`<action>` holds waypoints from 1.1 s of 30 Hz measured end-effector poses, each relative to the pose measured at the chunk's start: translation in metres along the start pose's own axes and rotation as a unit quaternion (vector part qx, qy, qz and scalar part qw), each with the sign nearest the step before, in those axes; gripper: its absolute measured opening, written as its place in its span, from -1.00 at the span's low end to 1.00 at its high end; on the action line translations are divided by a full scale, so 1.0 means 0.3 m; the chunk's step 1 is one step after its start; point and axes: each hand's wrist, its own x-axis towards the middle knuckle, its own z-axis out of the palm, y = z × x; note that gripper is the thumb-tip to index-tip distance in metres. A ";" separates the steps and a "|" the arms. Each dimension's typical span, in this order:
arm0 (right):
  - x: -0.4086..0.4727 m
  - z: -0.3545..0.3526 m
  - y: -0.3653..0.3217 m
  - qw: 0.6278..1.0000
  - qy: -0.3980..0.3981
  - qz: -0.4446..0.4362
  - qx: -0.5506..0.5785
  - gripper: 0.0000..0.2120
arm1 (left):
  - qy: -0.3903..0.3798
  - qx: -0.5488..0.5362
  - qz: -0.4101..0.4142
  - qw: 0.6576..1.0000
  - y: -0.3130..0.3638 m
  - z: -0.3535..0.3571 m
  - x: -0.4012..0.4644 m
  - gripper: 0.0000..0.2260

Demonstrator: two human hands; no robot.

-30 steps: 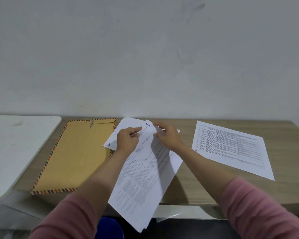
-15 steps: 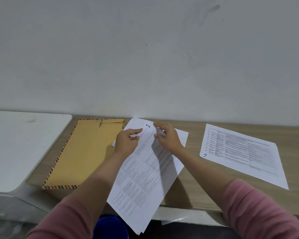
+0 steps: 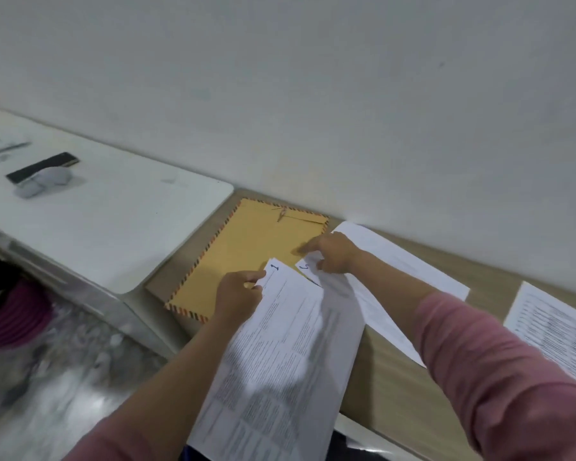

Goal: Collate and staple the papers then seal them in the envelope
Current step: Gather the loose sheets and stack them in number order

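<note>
The stack (image 3: 280,354) of printed sheets, its top page marked "1" at the corner, hangs tilted over the near edge of the desk (image 3: 386,367), its far corner lying over the envelope (image 3: 246,257). The left hand (image 3: 238,299) pinches that corner, thumb on top and fingers curled beneath. Just beyond it the right hand (image 3: 330,252) reaches across to a second sheet (image 3: 396,271), marked "5", which lies flat on the desk with its corner overlapping the envelope's right edge; the fingers curl down onto that corner, but blur hides whether they pinch it or only press it, so the grip cannot be told. The envelope is tan with a striped border and a string clasp near its far end, and it lies flat at the left end of the desk, close to the wall (image 3: 346,94). A third sheet (image 3: 559,331) of printed text lies at the right edge of the view, apart from the others. Both forearms wear pink sleeves (image 3: 492,377). To the left of the desk stands a white table (image 3: 113,227), touching or nearly touching it, with a dark flat object (image 3: 42,168) and a grey lump (image 3: 44,183) beside it. Below that table the floor is blurred, with a purple and black shape (image 3: 10,311) at the left edge.
</note>
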 end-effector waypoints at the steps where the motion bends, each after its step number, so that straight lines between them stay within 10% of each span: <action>1: 0.013 0.005 0.001 1.000 -0.006 -0.009 0.003 -0.42 | -0.002 -0.006 -0.014 1.000 -0.012 0.001 0.001 -0.70; 21: -0.044 -0.094 0.051 0.989 0.124 -0.007 0.074 -0.84 | -0.035 -0.113 -0.013 0.993 0.007 0.052 0.006 -0.71; 33: -0.271 -0.140 0.142 0.903 0.260 0.138 0.313 -0.88 | -0.063 -0.247 -0.022 0.967 0.263 0.141 -0.061 -0.73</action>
